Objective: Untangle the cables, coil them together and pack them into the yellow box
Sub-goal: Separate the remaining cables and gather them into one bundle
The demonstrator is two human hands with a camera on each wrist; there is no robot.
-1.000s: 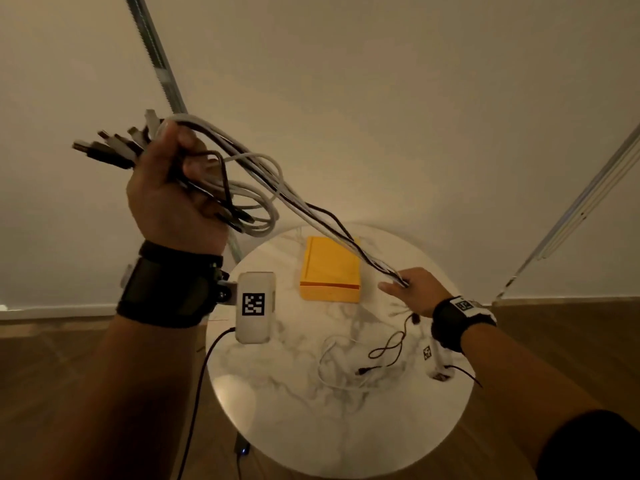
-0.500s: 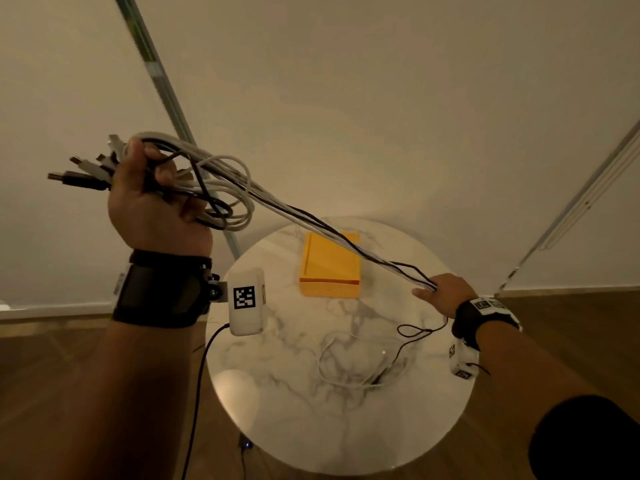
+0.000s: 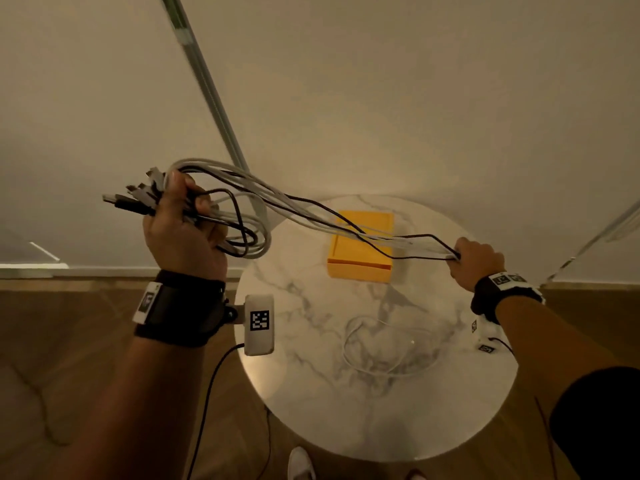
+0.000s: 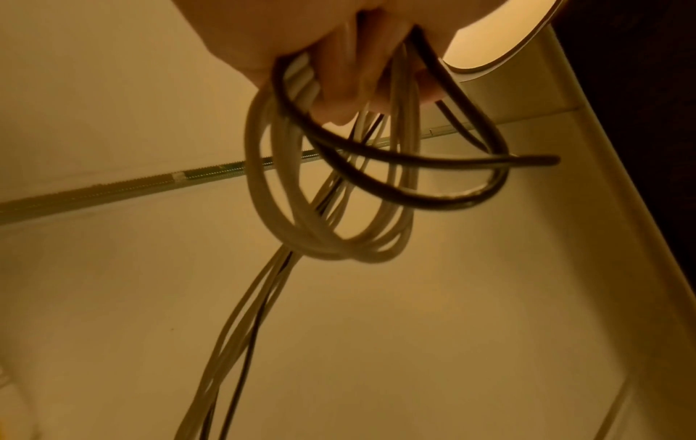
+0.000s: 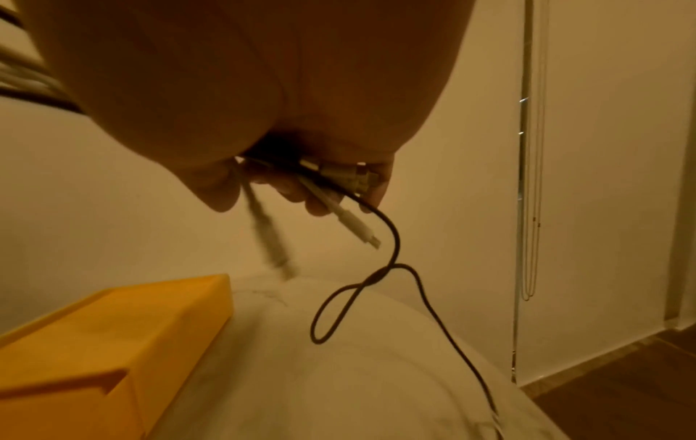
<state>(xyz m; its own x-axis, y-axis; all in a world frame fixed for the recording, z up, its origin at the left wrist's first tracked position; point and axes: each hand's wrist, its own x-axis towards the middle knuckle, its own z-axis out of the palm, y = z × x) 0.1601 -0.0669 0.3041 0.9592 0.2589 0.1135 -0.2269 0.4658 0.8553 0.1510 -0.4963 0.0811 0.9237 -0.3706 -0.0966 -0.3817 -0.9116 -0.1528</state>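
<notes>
While the left hand [image 3: 180, 233] at centre left of the head view grips a coiled loop of white and black cables [image 3: 304, 216], the right hand [image 3: 476, 261] at the right closes around their far ends. Between both hands the strands span over the yellow box [image 3: 360, 268], which sits on the marble counter [image 3: 311, 393]. One thin white cable [image 3: 377, 348] lies loose there.
</notes>
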